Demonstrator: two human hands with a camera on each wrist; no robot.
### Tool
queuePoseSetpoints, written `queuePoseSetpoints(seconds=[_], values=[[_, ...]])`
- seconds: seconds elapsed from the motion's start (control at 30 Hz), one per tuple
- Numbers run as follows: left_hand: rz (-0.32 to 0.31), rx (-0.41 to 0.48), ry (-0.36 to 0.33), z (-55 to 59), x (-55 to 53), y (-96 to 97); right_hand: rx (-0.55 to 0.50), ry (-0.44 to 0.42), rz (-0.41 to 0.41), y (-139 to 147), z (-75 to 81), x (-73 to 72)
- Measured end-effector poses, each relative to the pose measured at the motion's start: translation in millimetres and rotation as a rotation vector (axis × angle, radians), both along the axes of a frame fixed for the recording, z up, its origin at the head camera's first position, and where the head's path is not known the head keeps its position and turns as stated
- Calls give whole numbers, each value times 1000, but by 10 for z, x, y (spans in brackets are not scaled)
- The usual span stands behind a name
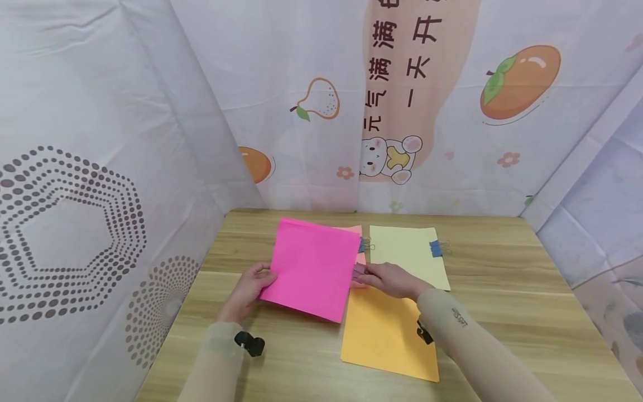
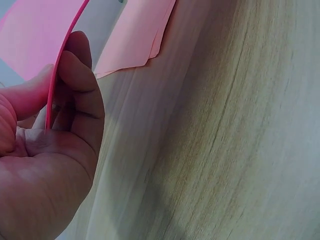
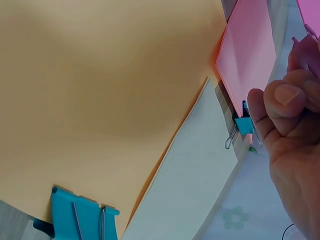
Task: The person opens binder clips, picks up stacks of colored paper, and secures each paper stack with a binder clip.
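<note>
A bright pink stack of paper [image 1: 313, 271] is raised and tilted above the table. My left hand [image 1: 248, 288] grips its left edge, thumb on one face and curled fingers behind, as the left wrist view shows. At the stack's right edge, my right hand [image 1: 394, 279] pinches a purple binder clip [image 1: 359, 270]. Whether the clip bites on the sheets cannot be made out. Partly hidden behind the bright stack lies salmon-pink paper [image 3: 247, 55], with a teal binder clip [image 3: 244, 125] on it.
Orange paper [image 1: 389, 338] lies below my right hand, with a teal binder clip [image 3: 84, 215] on its edge. Behind it, pale yellow paper [image 1: 407, 248] carries a blue binder clip [image 1: 436, 248]. Printed curtains [image 1: 311, 151] stand along the back and sides of the wooden table [image 1: 507, 312].
</note>
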State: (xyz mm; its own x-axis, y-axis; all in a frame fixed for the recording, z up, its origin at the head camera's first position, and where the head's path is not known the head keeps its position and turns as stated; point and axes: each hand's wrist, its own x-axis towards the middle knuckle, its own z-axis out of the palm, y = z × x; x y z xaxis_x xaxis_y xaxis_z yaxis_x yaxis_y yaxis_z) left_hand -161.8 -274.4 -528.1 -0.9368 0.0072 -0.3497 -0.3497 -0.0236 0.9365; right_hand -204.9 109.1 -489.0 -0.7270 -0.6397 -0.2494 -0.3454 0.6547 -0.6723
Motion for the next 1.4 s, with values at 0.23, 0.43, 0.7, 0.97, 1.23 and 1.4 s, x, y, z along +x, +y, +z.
queuePoseSetpoints(seconds=[0.23, 0.43, 0.7, 0.97, 1.23, 1.4], values=[[-9, 26, -4, -9, -4, 3, -23, -68, -24, -2, 26, 4], [-25, 14, -6, -3, 3, 6, -36, -141, -75, 27, 51, 14], [-50, -7, 3, -3, 5, 22, -100, -268, -73, 40, 46, -9], [-59, -9, 12, -23, 20, 41, -121, -294, -94, 20, 28, -4], [-103, -19, 33, -74, 15, 51, -97, -288, -108, -1, 34, 22], [-103, -36, 16, -62, 26, 63, -112, -310, -132, -11, 35, 23]])
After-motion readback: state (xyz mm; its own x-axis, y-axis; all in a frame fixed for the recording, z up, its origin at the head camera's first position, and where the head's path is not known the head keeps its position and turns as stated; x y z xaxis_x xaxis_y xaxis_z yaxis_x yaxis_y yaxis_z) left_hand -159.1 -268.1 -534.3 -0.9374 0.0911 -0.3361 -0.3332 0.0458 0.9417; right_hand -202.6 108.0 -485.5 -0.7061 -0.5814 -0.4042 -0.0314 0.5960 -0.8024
